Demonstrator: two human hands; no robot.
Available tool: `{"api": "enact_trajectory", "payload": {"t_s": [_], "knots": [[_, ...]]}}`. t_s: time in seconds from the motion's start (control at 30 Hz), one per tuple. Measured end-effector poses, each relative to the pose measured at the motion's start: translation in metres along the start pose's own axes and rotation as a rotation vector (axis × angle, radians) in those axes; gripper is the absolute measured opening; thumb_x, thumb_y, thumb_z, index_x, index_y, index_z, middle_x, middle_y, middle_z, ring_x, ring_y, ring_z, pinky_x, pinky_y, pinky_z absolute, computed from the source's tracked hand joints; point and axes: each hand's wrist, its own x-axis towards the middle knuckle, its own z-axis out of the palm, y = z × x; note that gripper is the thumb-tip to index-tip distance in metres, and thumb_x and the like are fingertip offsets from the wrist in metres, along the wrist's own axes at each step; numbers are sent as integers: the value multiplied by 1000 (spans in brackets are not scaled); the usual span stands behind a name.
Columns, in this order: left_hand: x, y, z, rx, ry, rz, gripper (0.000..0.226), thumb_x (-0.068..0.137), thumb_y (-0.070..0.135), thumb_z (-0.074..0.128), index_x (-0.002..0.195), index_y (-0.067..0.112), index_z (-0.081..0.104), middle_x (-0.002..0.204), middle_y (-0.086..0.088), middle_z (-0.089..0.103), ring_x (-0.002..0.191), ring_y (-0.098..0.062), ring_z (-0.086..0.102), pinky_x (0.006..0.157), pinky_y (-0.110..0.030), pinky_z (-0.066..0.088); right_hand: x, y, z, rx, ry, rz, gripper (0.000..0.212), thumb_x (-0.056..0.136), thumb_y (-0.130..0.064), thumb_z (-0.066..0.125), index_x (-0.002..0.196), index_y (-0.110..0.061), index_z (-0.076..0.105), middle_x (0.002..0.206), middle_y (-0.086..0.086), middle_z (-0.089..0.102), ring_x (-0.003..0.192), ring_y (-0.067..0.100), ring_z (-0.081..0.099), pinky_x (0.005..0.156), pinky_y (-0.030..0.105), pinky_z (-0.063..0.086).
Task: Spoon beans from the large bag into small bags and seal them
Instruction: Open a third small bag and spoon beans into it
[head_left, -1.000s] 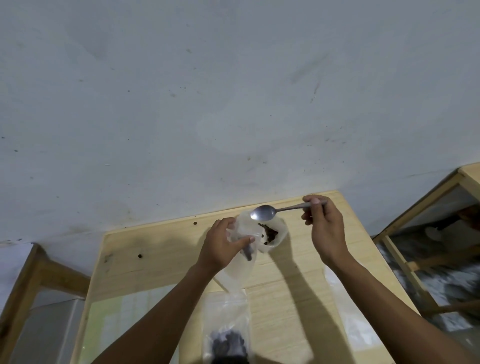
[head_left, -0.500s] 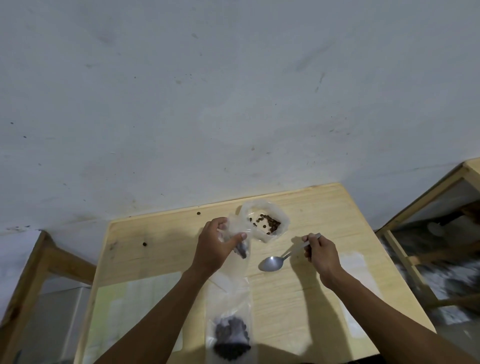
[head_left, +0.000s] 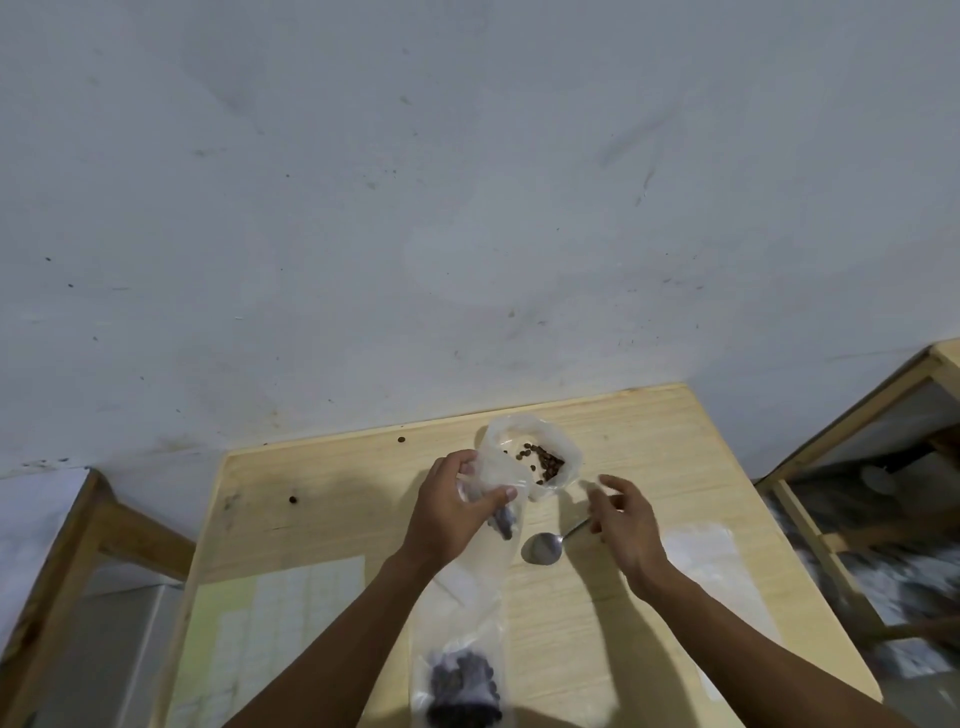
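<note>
The large clear bag (head_left: 561, 441) stands open near the table's far edge, dark beans showing inside. My left hand (head_left: 452, 506) grips a small clear bag (head_left: 498, 514) that holds a few beans, just left of the large bag. A metal spoon (head_left: 543, 546) lies flat on the table between my hands. Above the spoon's handle my right hand (head_left: 626, 522) hovers with fingers loose, holding nothing. A filled small bag (head_left: 460, 675) of dark beans lies at the near edge.
The light wooden table (head_left: 337, 499) backs onto a grey wall. Flat empty bags (head_left: 711, 556) lie at the right, a pale sheet (head_left: 280, 618) at the left. Single stray beans (head_left: 293, 499) dot the far left. Wooden frames stand on both sides.
My right hand lowered the spoon from above the large bag to the table and let it go. My left hand kept its hold on the small bag.
</note>
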Motion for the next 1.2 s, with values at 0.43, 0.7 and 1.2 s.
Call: {"api": "enact_trajectory", "payload": {"t_s": [0.43,0.7,1.2], "knots": [[2,19,-6,-165,-11,-18,12,95,31,63,106,30,58,102,4,66,94,-15,63,72,-14,50,-29,-58,20,0,-374,-257,19,99,-18,54,97,-18,72,84,4,70,75,11,59,64,21,49],[1,34,-15,-327,-90,-77,14,94,24,65,94,11,64,90,-9,72,81,-23,71,74,-39,59,-21,-69,22,94,-301,-294,20,95,-18,62,88,1,64,72,7,64,62,5,57,58,17,46],[-3,38,-16,-386,-123,-120,12,92,25,67,92,13,67,94,-8,73,87,-23,71,67,-29,59,-18,-88,19,-77,-354,-352,13,84,-21,76,78,-9,74,79,8,74,67,14,65,66,31,53]]}}
